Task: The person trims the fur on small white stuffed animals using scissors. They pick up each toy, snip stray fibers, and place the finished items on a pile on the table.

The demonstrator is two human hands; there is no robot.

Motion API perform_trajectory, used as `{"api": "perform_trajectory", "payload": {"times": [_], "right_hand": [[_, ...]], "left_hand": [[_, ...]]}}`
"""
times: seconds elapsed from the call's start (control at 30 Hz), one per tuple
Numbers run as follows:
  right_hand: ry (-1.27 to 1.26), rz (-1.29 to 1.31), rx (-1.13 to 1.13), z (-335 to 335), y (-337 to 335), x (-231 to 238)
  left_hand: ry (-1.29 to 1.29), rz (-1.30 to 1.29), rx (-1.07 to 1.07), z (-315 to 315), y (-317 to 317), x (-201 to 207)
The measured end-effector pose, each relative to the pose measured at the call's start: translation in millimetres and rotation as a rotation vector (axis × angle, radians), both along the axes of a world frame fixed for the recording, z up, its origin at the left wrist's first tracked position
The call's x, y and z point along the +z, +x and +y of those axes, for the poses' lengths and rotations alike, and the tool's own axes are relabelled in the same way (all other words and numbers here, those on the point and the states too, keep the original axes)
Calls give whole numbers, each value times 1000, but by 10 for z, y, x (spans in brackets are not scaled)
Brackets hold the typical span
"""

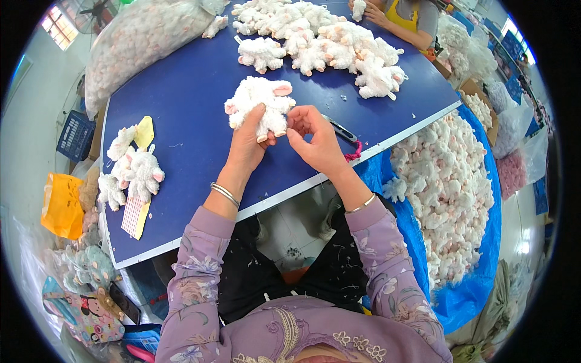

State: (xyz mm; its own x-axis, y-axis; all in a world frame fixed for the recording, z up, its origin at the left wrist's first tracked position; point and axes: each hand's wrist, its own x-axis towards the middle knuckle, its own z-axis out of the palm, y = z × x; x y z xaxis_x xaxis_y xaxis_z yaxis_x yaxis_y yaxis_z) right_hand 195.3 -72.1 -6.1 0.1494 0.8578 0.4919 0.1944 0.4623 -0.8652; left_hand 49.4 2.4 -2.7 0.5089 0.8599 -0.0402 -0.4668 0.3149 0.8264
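Observation:
A small white plush lamb (260, 100) with pink ears is in my left hand (249, 134), thumb across its body, just above the blue table (200, 163). My right hand (315, 140) is at the lamb's right edge, its fingers curled in a pinch. Whatever lies between those fingertips is too small to make out. Beside that hand rests a slim grey hand tool (341, 129) with a pink cord (354, 151) tied to its end.
More plush lambs (327, 45) are heaped at the far side, near another person's hand (378, 17). Several lambs (138, 169) with paper pieces lie left. A stuffed clear bag (145, 45) stands far left; a blue sack (445, 193) full of white plush stands right.

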Motion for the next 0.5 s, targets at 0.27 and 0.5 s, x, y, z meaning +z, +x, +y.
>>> {"api": "perform_trajectory", "payload": {"times": [0.27,0.5], "right_hand": [[-23,-51,-76,2,-113,-10],[-17,-127,-233,27,-130,-5]], "left_hand": [[-45,32,72,-19,42,7],[-4,64,21,-13,17,-25]]}}
